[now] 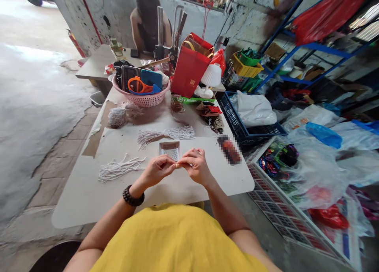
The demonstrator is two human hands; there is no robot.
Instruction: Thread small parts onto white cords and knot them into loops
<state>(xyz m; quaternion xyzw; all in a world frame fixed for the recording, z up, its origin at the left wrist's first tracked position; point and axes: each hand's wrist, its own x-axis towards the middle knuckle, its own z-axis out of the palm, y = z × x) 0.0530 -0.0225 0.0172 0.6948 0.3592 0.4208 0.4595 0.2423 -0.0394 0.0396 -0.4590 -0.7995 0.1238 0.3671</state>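
My left hand (161,169) and my right hand (196,166) meet over the front of the white table (189,191), thumbs and fingertips pinched together. Something tiny and pale sits between the fingertips, too small to name. Just beyond my hands is a small open box (160,149) holding many tiny silvery pieces. A loose pile of white cords (120,169) lies left of my left hand. Farther back, a bundle of thin white cords (166,134) stretches across the table, and a greyish cord bundle (117,117) lies at the left edge.
A pink basket (145,100), a red bag (191,68) and a white lamp (211,75) stand at the back. A blurred-out item (230,149) lies at right. Crates (251,132) and plastic bags (322,165) crowd the floor right. A person (149,23) sits behind.
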